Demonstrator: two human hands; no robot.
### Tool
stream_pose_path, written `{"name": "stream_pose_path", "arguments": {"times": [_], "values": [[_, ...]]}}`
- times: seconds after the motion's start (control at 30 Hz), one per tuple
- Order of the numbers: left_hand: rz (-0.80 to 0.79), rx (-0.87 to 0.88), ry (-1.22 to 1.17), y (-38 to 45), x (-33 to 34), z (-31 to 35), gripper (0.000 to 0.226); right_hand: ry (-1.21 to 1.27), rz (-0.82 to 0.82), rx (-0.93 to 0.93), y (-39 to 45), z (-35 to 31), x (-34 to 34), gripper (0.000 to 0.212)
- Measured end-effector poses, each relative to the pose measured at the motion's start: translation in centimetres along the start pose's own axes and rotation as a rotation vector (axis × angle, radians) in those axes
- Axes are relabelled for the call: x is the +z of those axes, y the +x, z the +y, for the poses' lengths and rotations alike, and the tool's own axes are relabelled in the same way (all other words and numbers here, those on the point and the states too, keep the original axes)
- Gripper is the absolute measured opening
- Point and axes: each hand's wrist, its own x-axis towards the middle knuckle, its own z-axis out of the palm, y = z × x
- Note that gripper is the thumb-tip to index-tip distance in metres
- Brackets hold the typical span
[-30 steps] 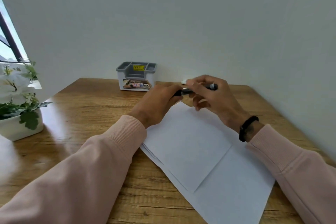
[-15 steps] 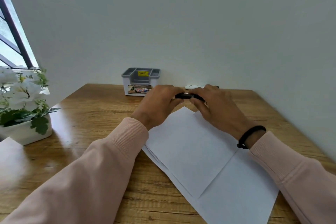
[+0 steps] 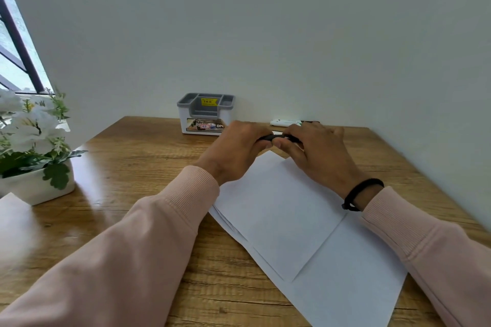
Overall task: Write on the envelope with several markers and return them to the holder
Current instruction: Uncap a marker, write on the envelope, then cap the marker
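Wooden desk [image 3: 138, 167]; dark marker [image 3: 268, 137] mostly hidden between both gripping hands [image 3: 279, 151].

Daylight, soft and even, enters from the window [image 3: 16, 56] at far left; the wall [image 3: 265, 21] reads pale grey-green, no hard shadows on it; broad glare patches on the wooden table [image 3: 127, 167] nearest the window, washing out grain there; white flowers [image 3: 29, 125] beside the window nearly overexposed; faint soft shadows under the sleeves on the side away from the window; wide-angle bending of the window frame; overall slight softness, label text on the holder [image 3: 206, 114] barely legible.
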Motion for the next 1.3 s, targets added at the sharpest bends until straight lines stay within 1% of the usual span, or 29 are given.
{"name": "stream_pose_path", "arguments": {"times": [0.1, 0.13, 0.23, 0.3, 0.33, 0.4, 0.5, 0.53, 0.57, 0.63, 0.67, 0.73, 0.77, 0.8, 0.83, 0.87, 0.9, 0.97, 1.0, 1.03, 1.07, 1.1, 1.13, 1.23, 1.3], "values": [[-0.029, -0.001, -0.005, 0.0, 0.0, -0.2, 0.023, 0.019, 0.014, -0.025, -0.4, -0.3, 0.0, 0.034], [-0.050, 0.009, -0.004, 0.0, -0.1, -0.3, 0.022, 0.005, 0.016, -0.034, -0.5, -0.4, 0.1, 0.036], [-0.096, 0.034, -0.068, -0.1, -0.8, -0.9, 0.022, -0.071, 0.058, -0.015, -0.5, -0.2, -0.1, 0.052], [-0.091, 0.016, -0.089, 0.0, -1.1, -1.3, 0.024, -0.061, 0.109, -0.014, -0.4, 0.1, -0.3, 0.052], [-0.079, 0.001, -0.101, 0.0, -1.2, -1.4, 0.025, -0.042, 0.110, -0.014, -0.3, 0.2, -0.3, 0.053], [-0.067, -0.053, -0.167, 0.0, -1.1, -1.6, 0.023, 0.039, 0.076, 0.008, 0.0, 0.6, -0.3, 0.062], [-0.066, -0.192, -0.312, -0.2, -1.1, -2.4, 0.017, 0.166, 0.048, 0.023, 0.2, 1.0, -0.2, 0.074], [-0.054, -0.256, -0.378, -0.2, -1.3, -2.6, 0.017, 0.220, 0.047, 0.025, 0.2, 1.1, -0.3, 0.072], [-0.027, -0.329, -0.478, -0.2, -1.5, -2.9, 0.016, 0.283, 0.054, 0.030, 0.2, 1.2, -0.3, 0.063], [0.055, -0.504, -0.799, 0.0, -2.0, -2.9, 0.012, 0.374, 0.058, 0.043, 0.2, 1.3, -0.4, 0.036], [0.094, -0.593, -0.978, 0.2, -2.3, -2.9, 0.009, 0.412, 0.045, 0.054, 0.1, 1.4, -0.4, 0.031], [0.171, -0.708, -1.259, 0.2, -3.0, -2.9, 0.007, 0.545, 0.006, 0.078, 0.0, 1.3, -0.3, 0.037], [0.206, -0.733, -1.351, 0.2, -3.3, -3.2, 0.010, 0.632, -0.010, 0.098, -0.1, 1.1, -0.3, 0.040], [0.224, -0.761, -1.392, 0.1, -3.5, -3.4, 0.016, 0.717, -0.017, 0.126, -0.2, 0.7, -0.5, 0.040], [0.216, -0.793, -1.357, 0.0, -3.8, -3.5, 0.024, 0.810, -0.018, 0.167, -0.2, 0.2, -0.8, 0.038], [0.178, -0.813, -1.217, -0.1, -3.8, -3.6, 0.032, 0.933, -0.019, 0.218, -0.2, -0.4, -1.2, 0.036], [0.111, -0.803, -0.986, -0.2, -3.7, -3.7, 0.038, 1.090, -0.031, 0.277, -0.3, -1.0, -1.6, 0.034], [-0.059, -0.693, -0.514, -0.9, -3.3, -3.8, 0.046, 1.386, -0.084, 0.353, -0.6, -1.9, -1.9, 0.036], [-0.154, -0.608, -0.382, -1.4, -3.0, -3.9, 0.045, 1.461, -0.114, 0.358, -1.0, -2.1, -1.8, 0.036], [-0.256, -0.524, -0.329, -1.9, -2.9, -4.0, 0.036, 1.475, -0.129, 0.351, -1.6, -2.2, -1.5, 0.035], [-0.359, -0.455, -0.302, -2.5, -3.0, -4.0, 0.026, 1.439, -0.125, 0.341, -2.2, -2.2, -1.0, 0.033], [-0.445, -0.407, -0.271, -3.0, -3.2, -4.1, 0.021, 1.382, -0.111, 0.330, -2.9, -2.3, -0.4, 0.028], [-0.508, -0.381, -0.245, -3.4, -3.4, -4.2, 0.023, 1.332, -0.101, 0.319, -3.3, -2.2, 0.2, 0.025], [-0.578, -0.385, -0.296, -3.8, -3.8, -4.7, 0.029, 1.299, -0.121, 0.284, -3.6, -1.9, 1.0, 0.025], [-0.600, -0.369, -0.306, -3.7, -3.7, -4.6, 0.027, 1.258, -0.172, 0.243, -3.2, -1.5, 1.0, 0.036]]}}
